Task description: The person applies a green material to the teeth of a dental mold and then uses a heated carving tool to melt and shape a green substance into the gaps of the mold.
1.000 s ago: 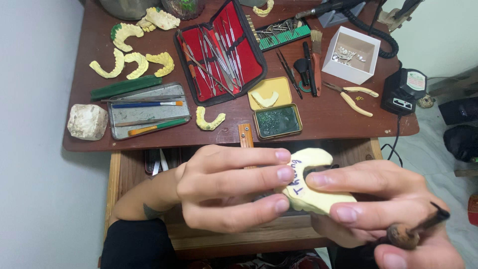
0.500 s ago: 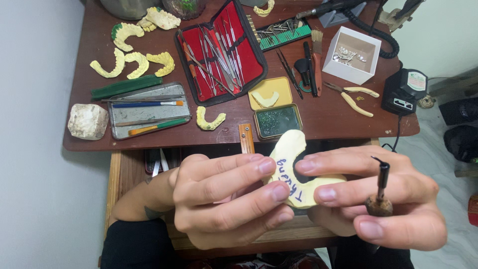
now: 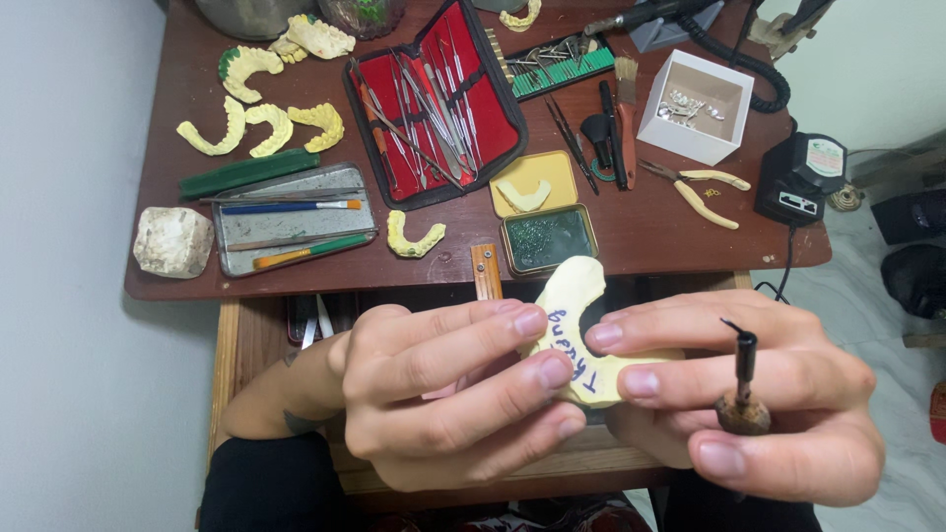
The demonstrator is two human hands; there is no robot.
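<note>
Your left hand (image 3: pixel 448 394) and right hand (image 3: pixel 749 394) met in front of you, below the near edge of the desk, and between them they held a pale yellow horseshoe-shaped plaster cast (image 3: pixel 576 330) with blue handwriting on its flat face. Your left fingers were curled and pressed together, their tips clamped on the cast's left side; your right index and middle fingertips pressed on its right side, so the cast stood tilted with one arm pointing up toward the desk. Your right hand also pinched a small dark-tipped tool with a brown knob handle (image 3: pixel 744 389), held upright against the lower fingers.

Just beyond the cast, on the brown desk (image 3: pixel 650 236), sat an open yellow tin (image 3: pixel 540 212) with a small cast in its lid. Left of it lay a small yellow jaw cast (image 3: pixel 414 236), then a metal tray with brushes (image 3: pixel 294 217) and a white stone block (image 3: pixel 172 241). Farther back stood an open red instrument case (image 3: pixel 434 99), more yellow casts (image 3: pixel 261 123), yellow-handled pliers (image 3: pixel 695 187) and a white box (image 3: pixel 700 103).
</note>
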